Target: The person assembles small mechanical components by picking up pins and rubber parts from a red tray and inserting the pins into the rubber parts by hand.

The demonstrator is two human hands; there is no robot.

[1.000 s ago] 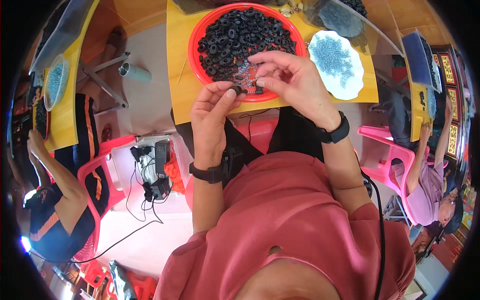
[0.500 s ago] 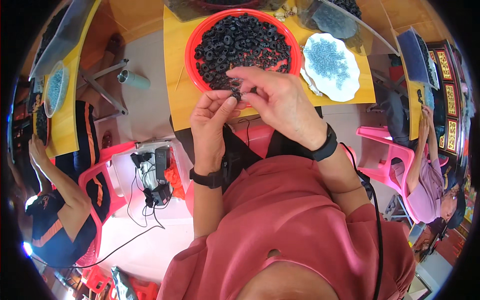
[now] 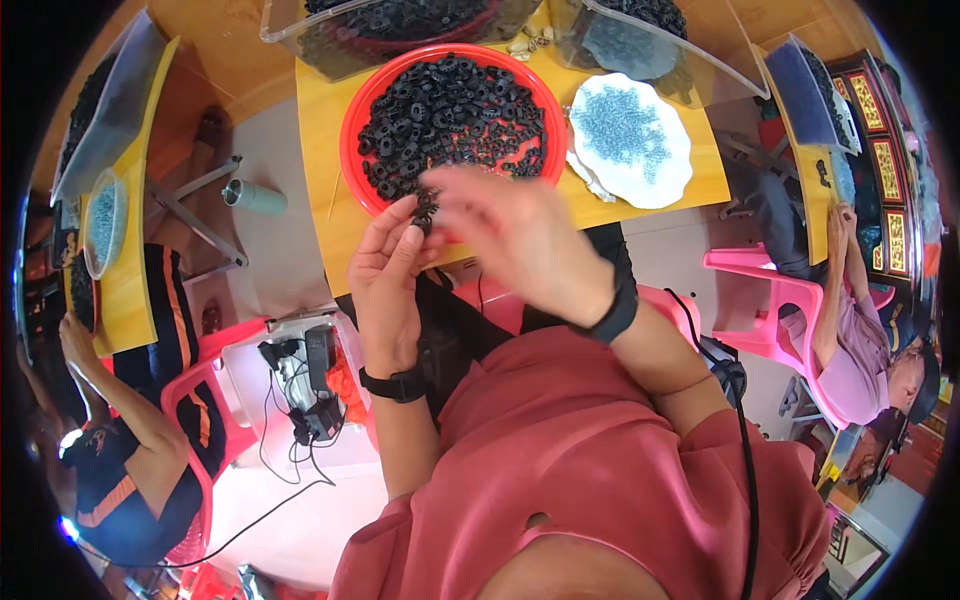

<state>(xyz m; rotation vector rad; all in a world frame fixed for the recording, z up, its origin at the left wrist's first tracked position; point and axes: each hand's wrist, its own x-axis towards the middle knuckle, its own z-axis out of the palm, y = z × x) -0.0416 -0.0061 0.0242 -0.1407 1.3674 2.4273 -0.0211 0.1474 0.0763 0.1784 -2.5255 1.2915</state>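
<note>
At the near edge of the table, my left hand (image 3: 385, 275) is closed, pinching a small black plastic part (image 3: 425, 212) between thumb and fingers. Close beside it on the right, my right hand (image 3: 545, 250) is smeared by motion, so what its fingers hold cannot be made out. Just beyond both hands lies a round red tray (image 3: 351, 130), heaped with small black ring-like parts (image 3: 440, 105). To its right a white scalloped plate (image 3: 675, 178) bears a spread of tiny bluish-silver pieces (image 3: 625, 125) too small to name.
Clear plastic bins (image 3: 300, 45) of black parts stand along the table's far side. A thin wooden stick (image 3: 334, 197) lies left of the tray. Co-workers sit at side tables, a person on the left (image 3: 130, 440) and one on the right (image 3: 850, 370). A grey-green cup (image 3: 255, 196) is on the floor.
The view has shifted, so the table sits lower and further left. My right hand has come a little apart from the left and blurs; the left still pinches the black part.
</note>
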